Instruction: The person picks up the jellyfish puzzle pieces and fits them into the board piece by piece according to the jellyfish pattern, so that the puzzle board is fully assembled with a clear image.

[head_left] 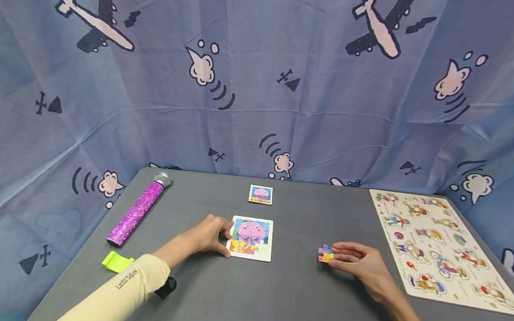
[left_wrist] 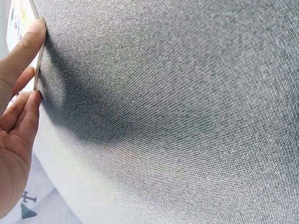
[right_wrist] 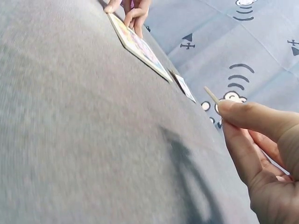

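Observation:
My left hand point(head_left: 211, 232) holds a small white-framed jigsaw puzzle board point(head_left: 264, 254) by its left edge, thumb at the near corner and fingers farther up. The board lies flat and shows a pink jellyfish; its lower right part is bare. To the right, my right hand point(head_left: 360, 261) pinches a jigsaw piece point(head_left: 325, 253) coloured blue, pink and yellow. In the right wrist view the piece point(right_wrist: 211, 94) appears edge-on between thumb and fingers, raised above the table. Behind the board lies a small picture card point(head_left: 261, 194) with the same jellyfish.
A purple glitter microphone point(head_left: 138, 210) lies at the left, with a lime-green plastic thing point(head_left: 116, 262) nearer. Something black point(head_left: 166, 288) shows partly behind the left sleeve. A large board of printed figures point(head_left: 446, 255) covers the table's right side. A patterned blue curtain point(head_left: 260, 84) hangs behind.

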The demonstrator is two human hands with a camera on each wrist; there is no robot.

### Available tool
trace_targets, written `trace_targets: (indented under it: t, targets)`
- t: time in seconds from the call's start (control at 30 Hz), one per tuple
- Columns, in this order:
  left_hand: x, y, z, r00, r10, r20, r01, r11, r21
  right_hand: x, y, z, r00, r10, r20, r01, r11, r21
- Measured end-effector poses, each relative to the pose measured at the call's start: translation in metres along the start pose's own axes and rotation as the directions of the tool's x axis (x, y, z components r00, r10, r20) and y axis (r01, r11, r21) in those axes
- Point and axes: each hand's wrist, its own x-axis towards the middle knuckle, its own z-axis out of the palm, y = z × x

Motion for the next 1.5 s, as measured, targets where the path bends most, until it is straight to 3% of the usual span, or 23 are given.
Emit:
trace_targets:
  t: [0.4, 0.9, 1.3, 1.47, 1.5]
  targets:
    - [-0.001, 0.000, -0.001, 1.000, 0.016, -0.007, -0.016, 1.000, 0.008, 0.011, 0.000, 0.031, 0.998, -0.039, 0.042, 0.038, 0.999, 0.034]
    - [-0.001, 0.000, 0.000, 1.000, 0.007, -0.003, -0.007, 1.000, -0.001, 0.028, -0.002, 0.069, 0.999, 0.021, 0.046, -0.023, 0.999, 0.042]
    - [-0.002, 0.002, -0.002, 1.000, -0.005, 0.003, 0.005, 1.000, -0.001, 0.043, 0.003, 0.101, 0.997, 0.011, 0.079, -0.017, 0.997, 0.077]
    - [-0.003, 0.003, -0.004, 1.000, 0.028, -0.009, -0.028, 1.000, -0.014, 0.047, 0.009, 0.113, 0.998, 0.001, 0.068, -0.005, 0.998, 0.061]
    - [-0.002, -0.002, -0.001, 0.998, 0.059, -0.019, -0.059, 0.998, -0.009, 0.048, 0.010, 0.115, 0.998, 0.001, 0.062, -0.005, 0.998, 0.060]
